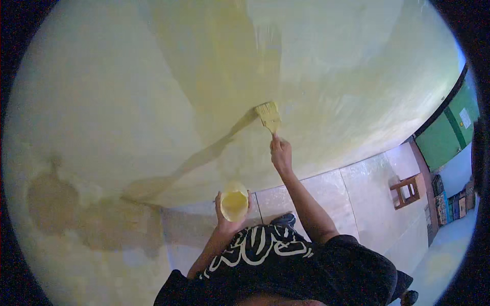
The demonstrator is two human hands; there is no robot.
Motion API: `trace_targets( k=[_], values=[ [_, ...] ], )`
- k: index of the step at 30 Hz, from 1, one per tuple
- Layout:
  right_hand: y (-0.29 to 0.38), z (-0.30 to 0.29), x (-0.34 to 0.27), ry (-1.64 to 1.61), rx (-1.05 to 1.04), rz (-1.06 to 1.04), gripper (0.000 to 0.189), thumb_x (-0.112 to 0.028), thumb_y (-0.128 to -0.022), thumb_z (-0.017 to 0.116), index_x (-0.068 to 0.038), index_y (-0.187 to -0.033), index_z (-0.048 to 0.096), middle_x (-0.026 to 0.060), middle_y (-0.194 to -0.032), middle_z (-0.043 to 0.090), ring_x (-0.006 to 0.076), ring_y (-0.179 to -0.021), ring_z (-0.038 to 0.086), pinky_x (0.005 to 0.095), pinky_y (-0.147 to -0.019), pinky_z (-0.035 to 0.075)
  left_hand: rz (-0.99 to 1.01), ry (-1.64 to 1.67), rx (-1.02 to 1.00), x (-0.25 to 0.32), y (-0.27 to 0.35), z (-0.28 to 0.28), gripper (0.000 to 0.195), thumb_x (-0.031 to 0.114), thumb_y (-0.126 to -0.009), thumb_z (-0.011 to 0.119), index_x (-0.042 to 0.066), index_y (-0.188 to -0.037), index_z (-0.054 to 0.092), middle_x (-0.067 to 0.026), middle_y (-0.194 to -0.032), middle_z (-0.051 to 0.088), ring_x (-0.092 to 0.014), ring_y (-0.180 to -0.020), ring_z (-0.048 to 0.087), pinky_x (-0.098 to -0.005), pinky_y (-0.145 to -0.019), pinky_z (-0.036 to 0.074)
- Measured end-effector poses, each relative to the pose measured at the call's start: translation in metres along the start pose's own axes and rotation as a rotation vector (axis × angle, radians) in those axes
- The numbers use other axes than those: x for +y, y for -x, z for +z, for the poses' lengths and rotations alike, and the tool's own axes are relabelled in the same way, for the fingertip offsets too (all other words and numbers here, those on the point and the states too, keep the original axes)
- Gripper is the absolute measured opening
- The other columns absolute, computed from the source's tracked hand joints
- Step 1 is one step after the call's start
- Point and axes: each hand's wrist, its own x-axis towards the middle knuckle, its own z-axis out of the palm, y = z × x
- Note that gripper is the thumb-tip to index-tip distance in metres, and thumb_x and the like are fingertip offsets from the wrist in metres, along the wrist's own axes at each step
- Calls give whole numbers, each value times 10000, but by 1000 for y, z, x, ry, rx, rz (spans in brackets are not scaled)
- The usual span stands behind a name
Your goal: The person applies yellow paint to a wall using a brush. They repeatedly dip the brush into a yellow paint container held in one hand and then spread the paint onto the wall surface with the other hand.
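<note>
My right hand grips the handle of a flat paintbrush, whose bristles lie against the wall. Both brush and wall are pale yellow. Below and to the left, near my chest, my left hand is wrapped around a small cup of yellow paint, held with its opening towards the camera. Darker, wet-looking yellow bands run up the wall above the brush. The shadow of my arm and brush falls across the wall to the left.
Pale floor tiles meet the wall's foot. On them at the right sits a reddish openwork block. Farther right are a green door or panel and a row of stacked items. Another wall surface stands at the lower left.
</note>
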Motion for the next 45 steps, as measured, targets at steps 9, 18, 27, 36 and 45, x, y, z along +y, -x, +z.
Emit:
trace_targets(
  k=[9, 18, 27, 36, 45],
  values=[
    [-75, -18, -186, -238, -13, -275, 492, -445, -1027, 467, -66, -718, 523, -25, -530, 395, 75, -409, 387, 254, -380, 340, -45, 160, 184, -6, 5, 5, 606, 494, -808, 688, 60, -1208, 551, -180, -1217, 568, -388, -1177, 525, -506, -986, 493],
    [-93, -24, -184, 129, -9, -106, 618, -491, -1022, 405, 7, -770, 670, 118, -550, 508, 238, -488, 534, 385, -481, 432, 41, 165, 170, 4, 8, -7, 673, 559, -813, 664, 74, -1263, 539, -175, -1216, 578, -374, -1169, 536, -514, -983, 480],
    [-25, -16, -94, 191, 54, -80, 599, -484, -1021, 439, -14, -659, 522, 37, -540, 402, 121, -544, 430, 318, -524, 359, 49, 25, -45, 13, 12, -15, 598, 532, -803, 684, 104, -1207, 583, -134, -1212, 603, -360, -1161, 546, -514, -988, 475],
    [-125, -11, -258, 4, 34, -463, 562, -502, -1005, 474, -31, -709, 554, 1, -515, 432, 102, -389, 418, 277, -362, 355, 65, 61, 122, 13, 23, -7, 568, 513, -816, 672, 83, -1176, 579, -153, -1194, 592, -359, -1166, 545, -517, -979, 491],
    [-117, 17, -141, 428, 117, -206, 727, -572, -1005, 366, 50, -684, 560, 210, -552, 532, 314, -417, 556, 448, -475, 475, -52, 235, 168, 19, 30, -17, 596, 514, -813, 677, 102, -1227, 555, -156, -1242, 564, -359, -1176, 526, -522, -1006, 472]
  ],
)
